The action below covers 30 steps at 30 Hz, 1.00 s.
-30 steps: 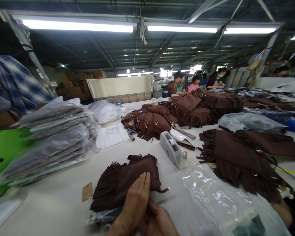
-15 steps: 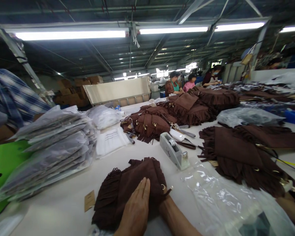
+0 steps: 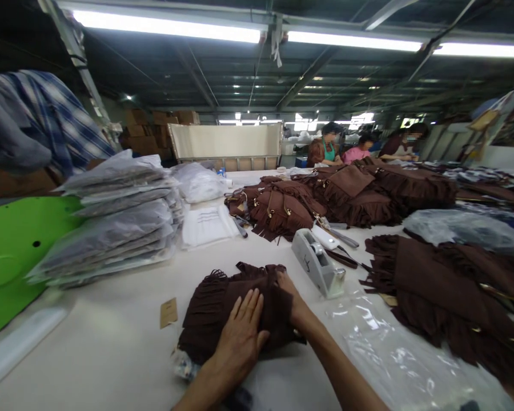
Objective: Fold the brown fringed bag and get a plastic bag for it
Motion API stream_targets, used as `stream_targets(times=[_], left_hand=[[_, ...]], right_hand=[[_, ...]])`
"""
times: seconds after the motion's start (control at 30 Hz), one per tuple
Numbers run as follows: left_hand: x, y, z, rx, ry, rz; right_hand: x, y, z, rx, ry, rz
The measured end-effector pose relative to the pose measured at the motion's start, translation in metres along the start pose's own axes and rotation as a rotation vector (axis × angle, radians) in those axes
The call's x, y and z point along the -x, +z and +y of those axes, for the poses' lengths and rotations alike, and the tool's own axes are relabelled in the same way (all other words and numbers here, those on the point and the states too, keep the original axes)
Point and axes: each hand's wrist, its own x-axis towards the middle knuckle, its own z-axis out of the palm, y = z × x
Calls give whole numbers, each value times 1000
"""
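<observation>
While the left hand lies flat and open on the brown fringed bag, the right hand grips the bag's far edge, fingers partly hidden in the cloth. Bare white table spreads left of the hands. A tape dispenser stands just beyond, clear plastic bags lie right. Packed bags pile far left.

Two hands, the left hand and right hand, lay on one folded brown fringed piece. One tape dispenser stood mid-table; three people sat at the far edge.
</observation>
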Motion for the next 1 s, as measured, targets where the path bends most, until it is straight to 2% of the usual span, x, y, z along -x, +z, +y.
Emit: stream_targets(times=[0.1, 0.2, 0.33, 0.47, 0.57, 0.7, 0.77, 0.87, 0.93, 1.0], left_hand=[[-1, -6, 4, 110, -23, -27], [-1, -11, 4, 273, -73, -32], [-2, -19, 0, 540, -128, 40], [3, -34, 1, 731, -196, 156], [12, -43, 8, 775, -245, 187], [26, -65, 6, 784, -265, 149], [37, -81, -10, 781, -329, 195], [62, -97, -55, 628, -475, 379], [83, -94, -92, 441, -607, 411], [105, -80, -125, 265, -746, 338]], right_hand=[[2, 9, -17, 66, -102, -214], [6, 15, -35, 161, -104, -359], [11, 15, -45, 241, -69, -364], [15, 11, -47, 254, -97, -340], [21, 12, -48, 281, -138, -315], [28, 18, -44, 313, -216, -320], [30, 20, -40, 324, -242, -313], [35, 24, -37, 326, -297, -270], [39, 29, -35, 331, -361, -256], [43, 34, -34, 341, -399, -248]])
